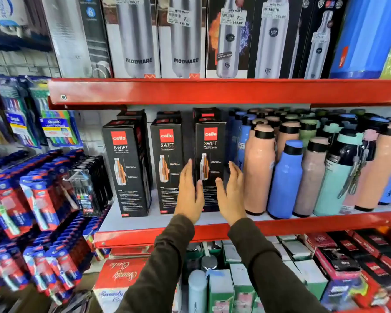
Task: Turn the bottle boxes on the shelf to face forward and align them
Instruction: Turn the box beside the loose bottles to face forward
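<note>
Three black Cello Swift bottle boxes stand upright on the middle shelf [145, 222], fronts toward me: a left box [127, 166], a middle box [167, 159] and a right box [210, 150]. More black boxes stand behind them. My left hand [189, 193] is flat against the right box's left side, in the gap beside the middle box. My right hand [231, 195] is spread along its right side, fingers extended. Both palms face each other around the box's lower half; whether they press it I cannot tell.
Loose pink, blue and green bottles [284, 177] crowd the shelf right of the boxes. Steel-bottle boxes [140, 37] fill the upper shelf. Toothbrush packs [38, 199] hang at left. Cartons and boxes fill the lower shelf [235, 283].
</note>
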Tool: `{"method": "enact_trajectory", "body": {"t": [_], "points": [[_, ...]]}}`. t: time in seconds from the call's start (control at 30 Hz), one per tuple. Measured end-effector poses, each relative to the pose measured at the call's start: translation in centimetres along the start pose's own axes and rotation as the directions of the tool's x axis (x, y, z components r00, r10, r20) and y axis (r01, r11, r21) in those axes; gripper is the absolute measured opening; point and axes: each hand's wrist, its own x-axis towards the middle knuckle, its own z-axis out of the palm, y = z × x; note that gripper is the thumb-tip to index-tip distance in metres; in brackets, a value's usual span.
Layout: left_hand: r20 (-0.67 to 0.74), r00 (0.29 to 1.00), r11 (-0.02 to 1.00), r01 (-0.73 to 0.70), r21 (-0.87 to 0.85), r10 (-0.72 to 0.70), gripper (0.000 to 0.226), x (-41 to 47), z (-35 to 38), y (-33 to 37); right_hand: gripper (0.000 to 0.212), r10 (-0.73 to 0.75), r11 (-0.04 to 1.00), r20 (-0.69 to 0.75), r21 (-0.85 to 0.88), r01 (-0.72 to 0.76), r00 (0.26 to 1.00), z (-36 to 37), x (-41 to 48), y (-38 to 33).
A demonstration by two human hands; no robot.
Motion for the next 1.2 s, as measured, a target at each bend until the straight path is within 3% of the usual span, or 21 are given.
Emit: {"method": "enact_trajectory", "body": {"t": [0.17, 0.3, 0.67, 0.87, 0.97, 1.1, 1.2], "points": [[0.034, 0.927, 0.923, 0.375, -0.089, -0.374, 0.056, 0.4, 2.5, -0.8, 0.057, 0.251, 0.963, 0.162, 0.062, -0.264, 0.954, 0.9, 1.2, 2.1], [0.04, 0.874, 0.871, 0.486, -0.067, -0.484, 0.047, 1.2, 3.6, -1.9, 0.05, 0.293, 0.941, 0.22, 0.107, -0.322, 0.93, 1.2, 2.0, 2.9], [-0.034, 0.884, 0.882, 0.463, -0.082, -0.467, 0.043, 1.2, 3.5, -3.3, 0.043, 0.223, 0.946, 0.164, 0.2, -0.253, 0.961, 1.6, 1.9, 4.5], [-0.097, 0.904, 0.892, 0.386, -0.237, -0.416, 0.042, 0.7, 3.4, -2.0, 0.041, 0.133, 0.95, 0.095, 0.27, -0.154, 0.987, 0.2, 1.7, 4.4], [-0.111, 0.909, 0.881, 0.35, -0.319, -0.402, 0.04, 0.8, 3.3, -1.2, 0.051, 0.099, 0.947, 0.101, 0.296, -0.125, 0.99, -0.5, 1.8, 3.9], [-0.15, 0.897, 0.847, 0.322, -0.423, -0.416, 0.034, 0.6, 3.4, -0.4, 0.079, 0.045, 0.967, 0.173, 0.24, -0.086, 0.984, -1.4, 2.0, 3.8], [-0.145, 0.875, 0.776, 0.319, -0.543, -0.461, 0.037, 0.2, 3.6, -0.1, 0.087, 0.039, 0.972, 0.176, 0.22, -0.078, 0.984, -1.5, 1.9, 3.6]]}}
